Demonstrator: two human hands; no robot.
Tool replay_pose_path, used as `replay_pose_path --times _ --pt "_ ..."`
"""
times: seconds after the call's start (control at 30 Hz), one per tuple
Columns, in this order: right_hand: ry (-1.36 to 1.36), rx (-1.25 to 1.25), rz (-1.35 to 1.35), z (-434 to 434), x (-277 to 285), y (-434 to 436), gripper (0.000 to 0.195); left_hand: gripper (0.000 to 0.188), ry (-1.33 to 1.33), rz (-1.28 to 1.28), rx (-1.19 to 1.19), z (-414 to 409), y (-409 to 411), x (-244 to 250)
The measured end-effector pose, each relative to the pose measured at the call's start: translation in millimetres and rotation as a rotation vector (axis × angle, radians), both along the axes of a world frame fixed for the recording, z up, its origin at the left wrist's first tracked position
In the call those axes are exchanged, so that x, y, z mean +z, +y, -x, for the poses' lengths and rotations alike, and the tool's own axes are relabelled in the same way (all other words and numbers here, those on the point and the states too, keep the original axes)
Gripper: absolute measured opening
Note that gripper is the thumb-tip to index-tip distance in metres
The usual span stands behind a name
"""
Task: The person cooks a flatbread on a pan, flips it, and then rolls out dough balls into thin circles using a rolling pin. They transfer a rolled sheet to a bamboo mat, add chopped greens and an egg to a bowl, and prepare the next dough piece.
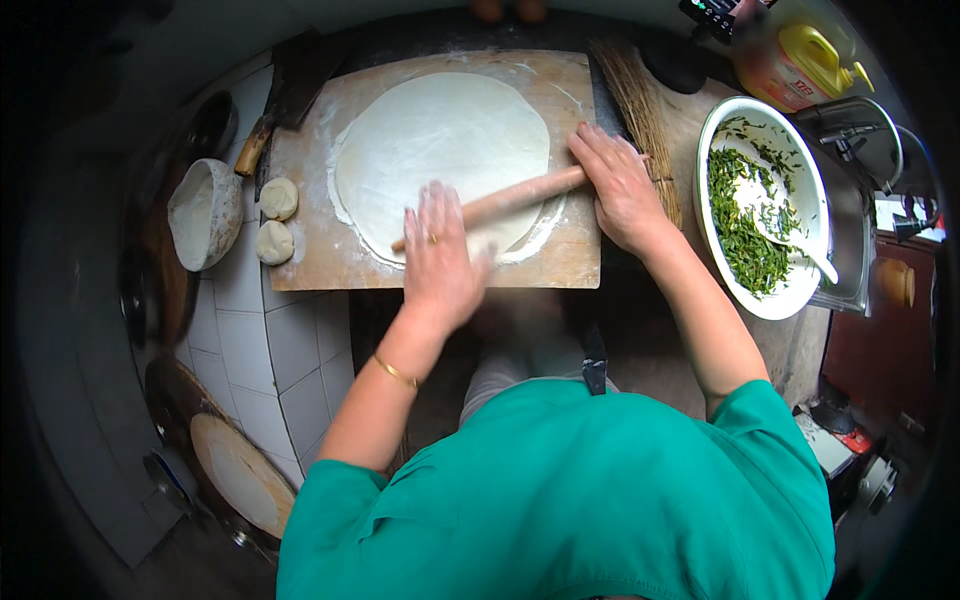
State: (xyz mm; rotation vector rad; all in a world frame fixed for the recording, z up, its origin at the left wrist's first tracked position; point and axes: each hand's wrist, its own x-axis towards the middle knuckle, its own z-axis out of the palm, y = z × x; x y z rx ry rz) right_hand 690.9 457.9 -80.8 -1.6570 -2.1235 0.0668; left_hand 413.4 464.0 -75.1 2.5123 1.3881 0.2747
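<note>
A wide, thin round of dough (pixel 450 127) lies on a floured wooden board (pixel 577 262). Across its lower right part runs a wooden rolling pin (pixel 517 196), slanting up to the right. My left hand (pixel 442 255) lies over the pin near its left end, fingers stretched and slightly blurred. My right hand (pixel 619 184) rests on the pin's right end, beyond the dough's edge. Two small dough balls (pixel 278 199) (pixel 275 243) sit at the board's left edge. White flour is scattered around the sheet.
At left stand a bowl of flour (pixel 206 214) and a cleaver with a wooden handle (pixel 254 145). A straw brush (pixel 637 112) lies right of the board. Further right are an enamel basin (pixel 806 285) of chopped greens with a white spoon, a yellow jug (pixel 799 67) and a sink (pixel 851 262).
</note>
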Motion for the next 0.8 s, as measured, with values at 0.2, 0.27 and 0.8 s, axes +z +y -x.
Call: replay_pose_path --times 0.2,0.27,0.8 --pt "0.01 -0.007 0.002 6 -2 -28 0.057 0.086 0.031 0.006 0.082 -10 -40 4" --pt "0.017 0.013 -0.044 6 3 -41 0.054 0.088 0.03 0.09 0.048 -4 -69 4" --pt "0.137 0.258 0.058 64 6 -59 0.058 0.075 0.071 -0.03 0.132 79 -45 -8"
